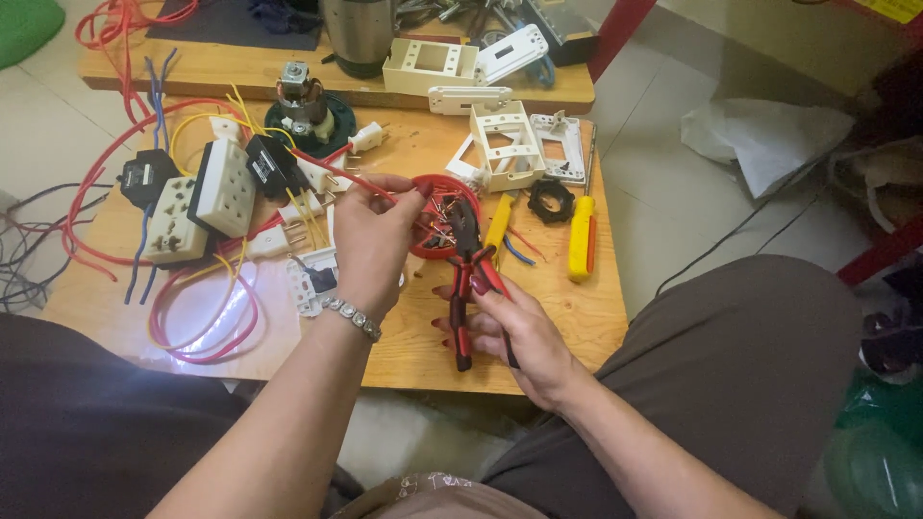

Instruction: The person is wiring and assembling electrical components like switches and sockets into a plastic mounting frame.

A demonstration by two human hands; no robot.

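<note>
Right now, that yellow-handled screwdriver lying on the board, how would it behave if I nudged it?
The yellow-handled screwdriver looks stiff and fairly light. Its rounded handle would probably roll sideways on the flat wooden board, and nothing beside it looks placed to stop it.

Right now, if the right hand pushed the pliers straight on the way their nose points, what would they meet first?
The right hand aims the red-handled pliers up the table. Their nose already seems to reach the red round part that the left hand holds, so that comes first; depth is unclear.
</note>
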